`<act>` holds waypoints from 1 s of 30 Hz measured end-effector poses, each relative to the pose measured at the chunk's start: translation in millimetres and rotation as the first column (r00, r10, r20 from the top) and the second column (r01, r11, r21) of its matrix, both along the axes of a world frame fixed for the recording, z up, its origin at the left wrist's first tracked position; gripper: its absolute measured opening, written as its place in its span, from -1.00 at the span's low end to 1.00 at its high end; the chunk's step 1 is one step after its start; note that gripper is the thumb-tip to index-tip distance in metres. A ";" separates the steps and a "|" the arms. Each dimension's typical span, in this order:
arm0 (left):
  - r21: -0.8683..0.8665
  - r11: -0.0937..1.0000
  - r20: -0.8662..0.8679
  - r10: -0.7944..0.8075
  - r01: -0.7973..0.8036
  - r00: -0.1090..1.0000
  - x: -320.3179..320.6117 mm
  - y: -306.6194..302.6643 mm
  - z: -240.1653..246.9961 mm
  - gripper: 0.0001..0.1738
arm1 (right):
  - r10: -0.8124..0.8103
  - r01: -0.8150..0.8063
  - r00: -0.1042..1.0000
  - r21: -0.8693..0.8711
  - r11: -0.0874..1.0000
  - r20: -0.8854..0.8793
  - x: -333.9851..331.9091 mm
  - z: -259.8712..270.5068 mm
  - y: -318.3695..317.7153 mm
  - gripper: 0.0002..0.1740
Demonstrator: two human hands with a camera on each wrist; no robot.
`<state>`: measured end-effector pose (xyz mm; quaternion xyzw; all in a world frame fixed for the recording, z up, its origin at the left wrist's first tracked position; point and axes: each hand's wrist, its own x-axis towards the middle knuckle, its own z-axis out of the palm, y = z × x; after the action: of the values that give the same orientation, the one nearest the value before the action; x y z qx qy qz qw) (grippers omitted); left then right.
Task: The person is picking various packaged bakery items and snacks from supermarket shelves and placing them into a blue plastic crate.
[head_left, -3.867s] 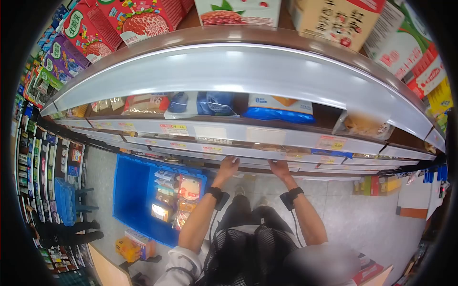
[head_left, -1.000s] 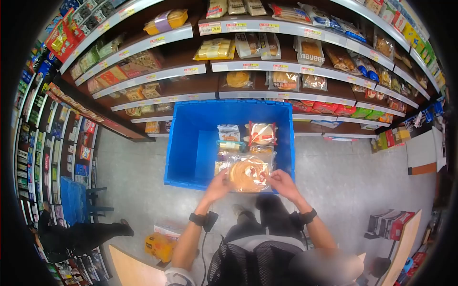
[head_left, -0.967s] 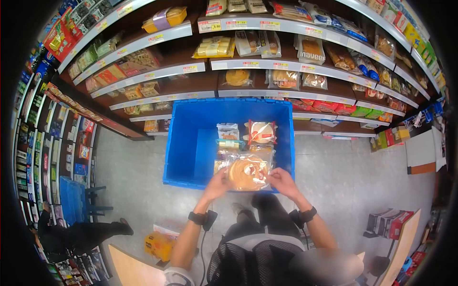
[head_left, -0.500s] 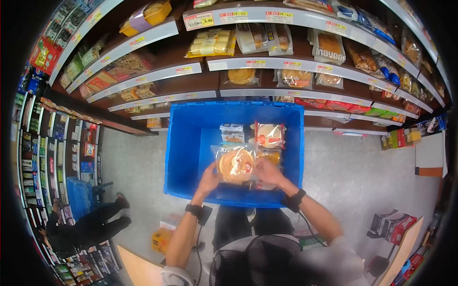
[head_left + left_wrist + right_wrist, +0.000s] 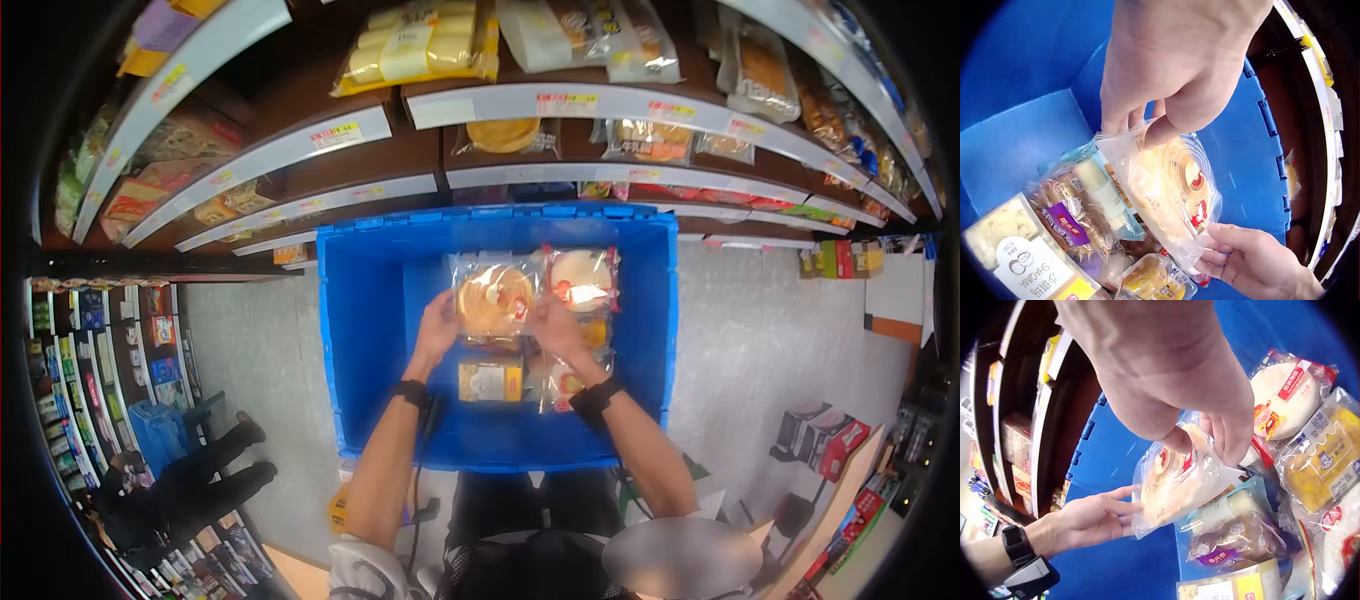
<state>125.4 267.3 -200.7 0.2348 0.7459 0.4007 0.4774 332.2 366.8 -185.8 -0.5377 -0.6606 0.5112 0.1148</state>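
Note:
Both hands hold a clear bag with a round, flat bread (image 5: pixel 495 298) inside, over the far part of a blue crate (image 5: pixel 365 330). My left hand (image 5: pixel 437 325) pinches the bag's left edge between thumb and fingers. On the opposite edge, my right hand (image 5: pixel 560 330) grips the bag with its thumb over the front. Below the bag lie a sachima pack (image 5: pixel 1029 256), a bread pack with a purple label (image 5: pixel 1072 215) and a pale blue-edged pack (image 5: pixel 1235 506). A round white bread in a red-edged bag (image 5: pixel 1285 397) and a yellow pack (image 5: pixel 1325 459) lie beside it.
Shelves of packaged bread rise behind the crate, with a yellow roll pack (image 5: pixel 415 45) on one. At the left, a person in dark clothes (image 5: pixel 190 480) is near a blue stool (image 5: pixel 160 430). Boxes (image 5: pixel 825 440) stand on the floor at right.
The bagged bread has moved from the crate's near edge to over its far part, with both hands still on it. In the oldest frame the hands were at the shelf, crate to the left.

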 end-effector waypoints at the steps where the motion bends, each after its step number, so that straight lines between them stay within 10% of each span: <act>1: -0.016 1.000 0.008 -0.008 0.008 1.000 -3.2 5.3 -5.2 -0.38 | -0.008 0.008 1.000 -0.016 1.000 0.008 -4.8 -5.4 3.6 -0.71; 15: -0.160 0.986 -0.196 -0.088 0.057 0.977 -16.2 35.4 -55.6 -0.58 | -0.004 -0.106 0.942 0.308 0.946 0.336 -37.2 -45.1 2.7 -0.59; 30: -0.160 0.969 -0.123 -0.210 0.189 0.970 -34.9 8.7 -7.4 -0.46 | 0.021 -0.099 0.887 0.144 0.985 0.462 -21.9 17.4 -13.1 -0.45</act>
<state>90.5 276.0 -208.2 0.3003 0.7774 0.2771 0.4782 310.4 353.7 -168.4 -0.6111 -0.7249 0.3175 -0.0165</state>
